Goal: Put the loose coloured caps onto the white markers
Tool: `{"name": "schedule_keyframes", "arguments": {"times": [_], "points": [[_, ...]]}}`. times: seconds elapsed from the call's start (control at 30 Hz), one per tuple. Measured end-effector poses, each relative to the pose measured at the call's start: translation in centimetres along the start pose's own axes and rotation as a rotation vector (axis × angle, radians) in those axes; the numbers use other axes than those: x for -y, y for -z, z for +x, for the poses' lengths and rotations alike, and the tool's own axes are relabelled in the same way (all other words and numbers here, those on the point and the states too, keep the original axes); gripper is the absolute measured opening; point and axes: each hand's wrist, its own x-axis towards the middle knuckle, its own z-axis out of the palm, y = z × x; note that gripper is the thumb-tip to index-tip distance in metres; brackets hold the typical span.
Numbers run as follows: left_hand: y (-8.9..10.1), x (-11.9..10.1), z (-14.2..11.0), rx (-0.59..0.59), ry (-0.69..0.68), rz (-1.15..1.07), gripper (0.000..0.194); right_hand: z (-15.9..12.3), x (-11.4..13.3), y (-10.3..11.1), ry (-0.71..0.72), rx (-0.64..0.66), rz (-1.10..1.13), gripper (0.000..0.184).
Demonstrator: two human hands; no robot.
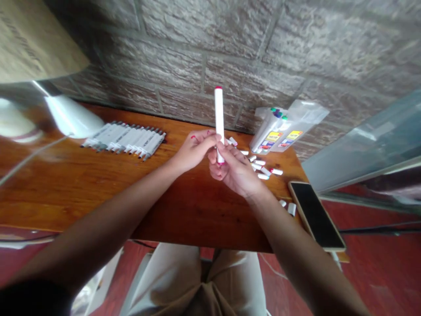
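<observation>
A white marker (219,115) with pink ends stands upright above the wooden table (82,188). Both hands grip its lower part. My left hand (194,149) pinches it from the left, fingers closed around the barrel. My right hand (234,172) wraps the bottom end from the right. Loose white caps (263,169) with coloured tips lie scattered on the table just beyond my right hand.
A row of several white markers (126,139) lies at the back left. A clear plastic marker case (279,129) holding a few markers leans by the brick wall. A phone (315,215) rests at the table's right edge. A white lamp base (70,116) stands far left.
</observation>
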Motion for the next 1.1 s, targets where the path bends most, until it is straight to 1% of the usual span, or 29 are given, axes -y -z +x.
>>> {"name": "schedule_keyframes", "arguments": {"times": [0.1, 0.23, 0.3, 0.43, 0.5, 0.63, 0.7, 0.77, 0.87, 0.93, 1.0, 1.1], "points": [[0.1, 0.1, 0.3, 0.002, 0.011, -0.06, 0.025, 0.2, 0.0, 0.5, 0.049, 0.011, -0.042, 0.031], [0.3, 0.5, 0.8, -0.122, -0.01, -0.127, 0.032, 0.4, -0.4, 1.1, 0.046, 0.033, -0.154, 0.036], [0.3, 0.7, 0.9, -0.143, 0.004, -0.11, 0.03, 0.4, -0.7, 0.9, 0.063, -0.006, -0.21, 0.037], [0.0, 1.1, 0.9, -0.102, 0.09, -0.04, 0.028, 0.3, -1.1, 0.2, 0.162, -0.166, -0.243, 0.034], [-0.1, 1.2, 0.8, -0.087, 0.122, -0.032, 0.029, 0.2, -1.0, 0.0, 0.179, -0.187, -0.247, 0.033], [0.0, 1.4, 0.8, -0.048, 0.152, -0.07, 0.029, 0.5, -0.9, 0.5, 0.13, -0.212, -0.246, 0.03], [-0.1, 1.6, 0.9, -0.036, 0.172, -0.089, 0.029, 0.7, -0.9, 1.0, 0.113, -0.225, -0.24, 0.035], [-0.3, 1.8, 0.8, -0.028, 0.19, -0.087, 0.029, 0.9, -1.1, 1.4, 0.118, -0.235, -0.234, 0.045], [-0.6, 1.8, 0.7, -0.021, 0.162, -0.08, 0.029, 1.2, -1.2, 1.8, 0.149, -0.228, -0.212, 0.054], [-0.8, 1.6, 0.7, -0.037, 0.111, -0.084, 0.03, 1.2, -1.0, 1.8, 0.152, -0.21, -0.203, 0.053], [-0.8, 1.5, 0.7, -0.066, 0.068, -0.085, 0.032, 1.0, -0.7, 1.6, 0.124, -0.199, -0.213, 0.051], [-0.9, 1.3, 0.7, -0.091, 0.049, -0.068, 0.032, 0.7, -0.3, 1.2, 0.106, -0.181, -0.199, 0.049]]}}
